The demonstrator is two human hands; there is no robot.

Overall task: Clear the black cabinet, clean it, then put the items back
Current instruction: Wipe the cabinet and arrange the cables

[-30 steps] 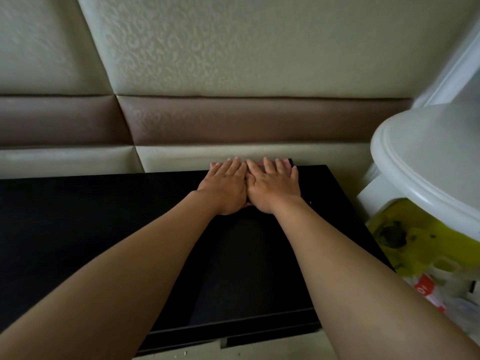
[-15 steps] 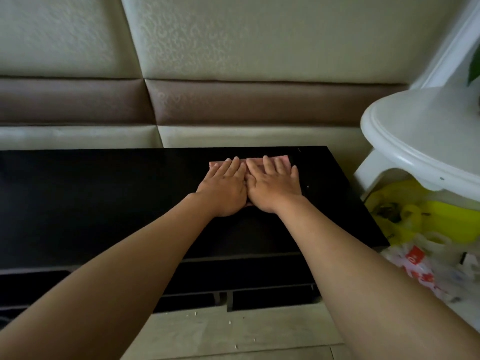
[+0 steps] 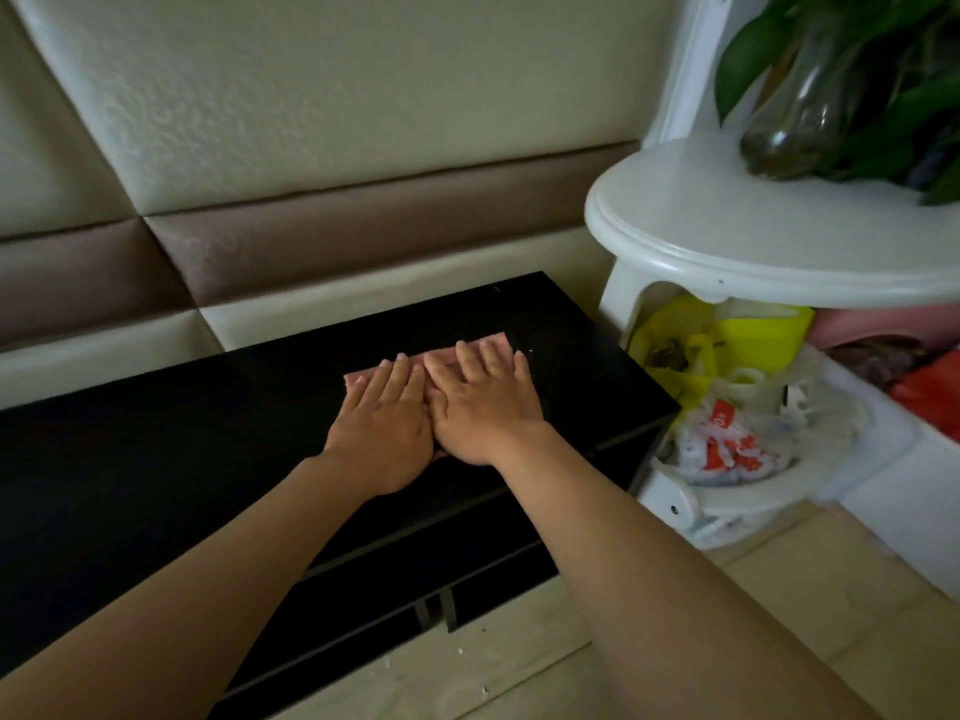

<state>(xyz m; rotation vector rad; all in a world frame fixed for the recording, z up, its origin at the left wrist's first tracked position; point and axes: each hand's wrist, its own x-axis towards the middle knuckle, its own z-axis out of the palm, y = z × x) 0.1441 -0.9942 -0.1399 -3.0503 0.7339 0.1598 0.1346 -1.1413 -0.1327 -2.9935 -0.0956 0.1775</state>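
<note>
So the long black wooden cabinet (image 3: 156, 459) sat against the padded wall. My left hand (image 3: 382, 433) lay flat on a folded pink cloth (image 3: 359, 379), fingers straight and together. My right hand (image 3: 483, 407) pressed down touching it, fingers straight too. The cloth was on the cabinet's top, towards its right end. Further right stood a white round-topped stand (image 3: 727, 241) with a glass vase of green leaves (image 3: 795, 111).

I am in a home's living space: cream and brown padded wall panels (image 3: 363, 122) behind a low black wooden cabinet (image 3: 156, 459), a white round-topped stand (image 3: 727, 241) bearing a clear glass vase of green leaves (image 3: 795, 116), and crumpled plastic shopping bags (image 3: 727, 444) stuffed beneath.
</note>
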